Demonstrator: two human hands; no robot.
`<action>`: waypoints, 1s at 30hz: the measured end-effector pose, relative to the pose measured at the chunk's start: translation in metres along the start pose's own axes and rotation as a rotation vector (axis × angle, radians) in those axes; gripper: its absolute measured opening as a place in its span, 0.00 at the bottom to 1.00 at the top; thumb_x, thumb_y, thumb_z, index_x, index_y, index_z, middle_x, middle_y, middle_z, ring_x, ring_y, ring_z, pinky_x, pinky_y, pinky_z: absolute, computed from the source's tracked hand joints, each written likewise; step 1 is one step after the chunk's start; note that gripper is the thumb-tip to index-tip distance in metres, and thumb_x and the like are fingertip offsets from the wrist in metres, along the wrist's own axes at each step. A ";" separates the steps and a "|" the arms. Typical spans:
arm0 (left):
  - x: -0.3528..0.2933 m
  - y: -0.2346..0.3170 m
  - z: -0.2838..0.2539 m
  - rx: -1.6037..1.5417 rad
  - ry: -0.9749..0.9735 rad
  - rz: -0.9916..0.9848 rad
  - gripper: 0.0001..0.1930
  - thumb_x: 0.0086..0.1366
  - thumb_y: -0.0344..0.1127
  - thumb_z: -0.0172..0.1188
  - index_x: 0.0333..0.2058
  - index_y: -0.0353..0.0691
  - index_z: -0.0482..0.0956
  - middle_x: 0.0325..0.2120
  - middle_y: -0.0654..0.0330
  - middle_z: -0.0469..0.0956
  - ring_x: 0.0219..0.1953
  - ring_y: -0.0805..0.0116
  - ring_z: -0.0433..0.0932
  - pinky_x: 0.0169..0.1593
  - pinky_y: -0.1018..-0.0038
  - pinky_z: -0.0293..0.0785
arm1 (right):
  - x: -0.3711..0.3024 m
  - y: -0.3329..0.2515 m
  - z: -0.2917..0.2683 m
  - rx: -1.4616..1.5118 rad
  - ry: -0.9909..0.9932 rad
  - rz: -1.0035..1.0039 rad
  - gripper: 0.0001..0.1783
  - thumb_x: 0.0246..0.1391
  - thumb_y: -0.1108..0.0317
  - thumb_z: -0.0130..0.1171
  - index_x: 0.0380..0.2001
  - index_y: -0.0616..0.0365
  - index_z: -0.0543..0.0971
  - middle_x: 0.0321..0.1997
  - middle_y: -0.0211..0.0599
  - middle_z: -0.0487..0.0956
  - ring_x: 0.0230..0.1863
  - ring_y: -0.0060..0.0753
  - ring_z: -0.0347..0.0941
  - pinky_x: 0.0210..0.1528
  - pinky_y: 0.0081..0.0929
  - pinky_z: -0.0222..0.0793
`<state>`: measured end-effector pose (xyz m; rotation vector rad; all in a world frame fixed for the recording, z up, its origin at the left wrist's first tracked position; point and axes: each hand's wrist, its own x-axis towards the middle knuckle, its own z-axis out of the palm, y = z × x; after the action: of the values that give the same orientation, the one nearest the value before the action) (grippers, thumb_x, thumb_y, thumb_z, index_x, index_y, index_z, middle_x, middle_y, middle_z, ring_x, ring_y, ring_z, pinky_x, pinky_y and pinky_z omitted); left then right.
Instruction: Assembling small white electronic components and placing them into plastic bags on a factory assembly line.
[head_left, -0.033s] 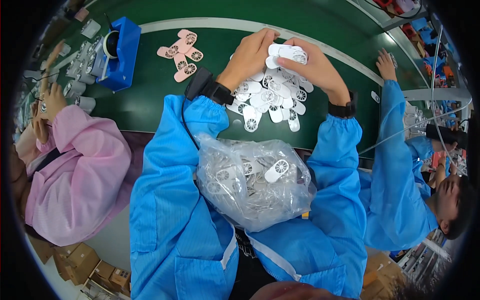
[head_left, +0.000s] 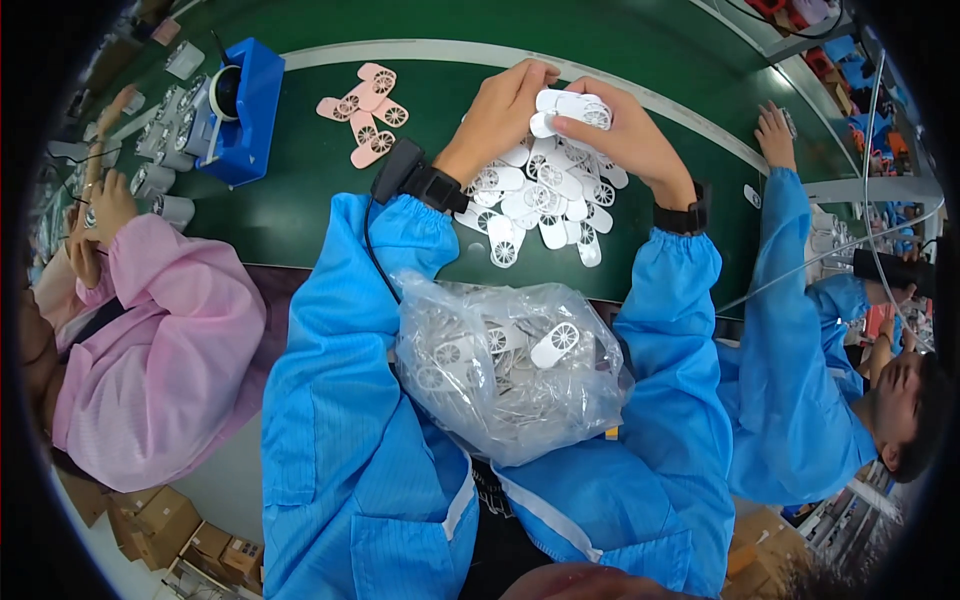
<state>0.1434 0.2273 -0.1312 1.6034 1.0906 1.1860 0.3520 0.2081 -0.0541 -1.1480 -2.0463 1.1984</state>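
Observation:
Both my hands are together above a heap of flat white plastic pieces (head_left: 545, 195), rounded oblongs with a spoked round cutout at one end. My right hand (head_left: 635, 130) is closed round a small stack of white pieces (head_left: 575, 106), with its thumb pressed on their face. Against the stack's left side is my left hand (head_left: 495, 118), its fingers curled and closed; whatever lies inside them is hidden. On my lap, a clear plastic bag (head_left: 480, 400) holds many more such white pieces.
Pink pieces (head_left: 370, 110) of the same shape lie left on the green table (head_left: 330, 200). Beyond them stands a blue tape dispenser (head_left: 250, 110) beside grey-white housings (head_left: 170, 150). A person in pink (head_left: 170, 340) works at left, another in blue (head_left: 790, 380) at right.

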 end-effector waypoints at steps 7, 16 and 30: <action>0.014 0.014 0.004 -0.043 -0.005 0.101 0.22 0.81 0.48 0.53 0.53 0.32 0.83 0.46 0.49 0.87 0.50 0.55 0.85 0.54 0.64 0.79 | 0.012 0.028 -0.001 -0.091 0.117 -0.184 0.20 0.61 0.59 0.74 0.49 0.60 0.81 0.35 0.30 0.81 0.36 0.19 0.74 0.37 0.23 0.71; 0.039 0.004 0.033 0.087 -0.075 0.182 0.22 0.79 0.48 0.57 0.54 0.31 0.83 0.52 0.47 0.84 0.51 0.52 0.85 0.56 0.63 0.78 | 0.011 0.051 -0.029 -0.236 0.230 -0.199 0.25 0.58 0.61 0.75 0.55 0.60 0.82 0.34 0.34 0.80 0.31 0.27 0.69 0.34 0.27 0.67; 0.025 0.001 0.047 0.129 -0.141 0.141 0.22 0.72 0.45 0.66 0.56 0.33 0.83 0.54 0.45 0.84 0.57 0.49 0.82 0.63 0.60 0.75 | -0.002 0.068 -0.025 -0.355 0.527 -0.317 0.07 0.55 0.72 0.69 0.31 0.66 0.85 0.30 0.49 0.79 0.34 0.51 0.77 0.37 0.41 0.70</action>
<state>0.1933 0.2454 -0.1335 1.8596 0.9938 1.0927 0.4000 0.2347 -0.1018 -1.0911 -1.9572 0.3360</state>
